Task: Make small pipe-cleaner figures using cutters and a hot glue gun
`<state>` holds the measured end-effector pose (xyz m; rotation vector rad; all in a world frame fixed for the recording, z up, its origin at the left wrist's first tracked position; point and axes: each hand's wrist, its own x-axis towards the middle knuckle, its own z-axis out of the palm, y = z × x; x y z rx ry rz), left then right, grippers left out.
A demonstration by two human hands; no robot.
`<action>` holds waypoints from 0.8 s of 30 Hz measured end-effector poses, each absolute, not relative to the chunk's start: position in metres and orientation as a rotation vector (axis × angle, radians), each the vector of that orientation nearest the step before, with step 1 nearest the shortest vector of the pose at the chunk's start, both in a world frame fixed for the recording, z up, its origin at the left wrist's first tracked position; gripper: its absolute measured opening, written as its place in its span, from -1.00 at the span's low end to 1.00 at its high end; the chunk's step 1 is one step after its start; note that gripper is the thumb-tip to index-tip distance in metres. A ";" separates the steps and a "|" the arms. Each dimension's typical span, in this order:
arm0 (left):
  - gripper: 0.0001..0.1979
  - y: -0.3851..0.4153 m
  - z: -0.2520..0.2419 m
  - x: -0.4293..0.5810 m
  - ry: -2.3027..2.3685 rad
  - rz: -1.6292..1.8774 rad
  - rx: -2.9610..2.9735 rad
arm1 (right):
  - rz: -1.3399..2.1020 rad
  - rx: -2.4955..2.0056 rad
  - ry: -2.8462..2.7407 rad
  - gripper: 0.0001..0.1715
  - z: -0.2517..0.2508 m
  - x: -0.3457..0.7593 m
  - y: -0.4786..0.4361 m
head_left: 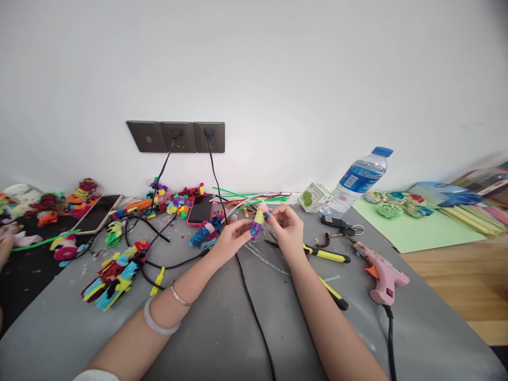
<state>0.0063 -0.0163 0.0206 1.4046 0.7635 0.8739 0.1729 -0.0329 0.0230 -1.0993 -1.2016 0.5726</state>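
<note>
Between my two hands, above the grey table (222,317), is a small pipe-cleaner figure (258,218), yellow on top and purple below, with a bit of pink near its upper end. My left hand (234,241) pinches its lower purple part between thumb and finger. At the upper end, the fingers of my right hand (286,227) are closed on the pink part. Pliers (327,255) with yellow and black handles lie under my right wrist, partly hidden by it. Several loose pipe cleaners (238,196) are spread behind the hands.
A pink glue gun (384,275) rests at right, its cord running forward. Behind it are keys (349,230), a tilted water bottle (359,177) and green paper (416,227). Colourful pipe-cleaner figures (115,275), phones (97,211) and black cables (254,307) occupy the left. Another person's hand (6,241) shows far left.
</note>
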 end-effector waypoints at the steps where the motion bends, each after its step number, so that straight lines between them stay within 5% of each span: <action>1: -0.63 -0.016 0.021 0.007 0.766 0.870 1.400 | 0.575 -1.101 -1.200 -0.65 0.023 0.173 -0.033; 14: -0.60 -0.006 0.008 0.007 0.855 0.970 1.252 | 0.285 -1.372 -1.210 -0.89 0.011 0.189 -0.022; 24: -0.59 -0.007 0.011 0.009 0.855 0.989 1.284 | -0.013 -1.747 -1.680 -0.74 -0.003 0.176 -0.009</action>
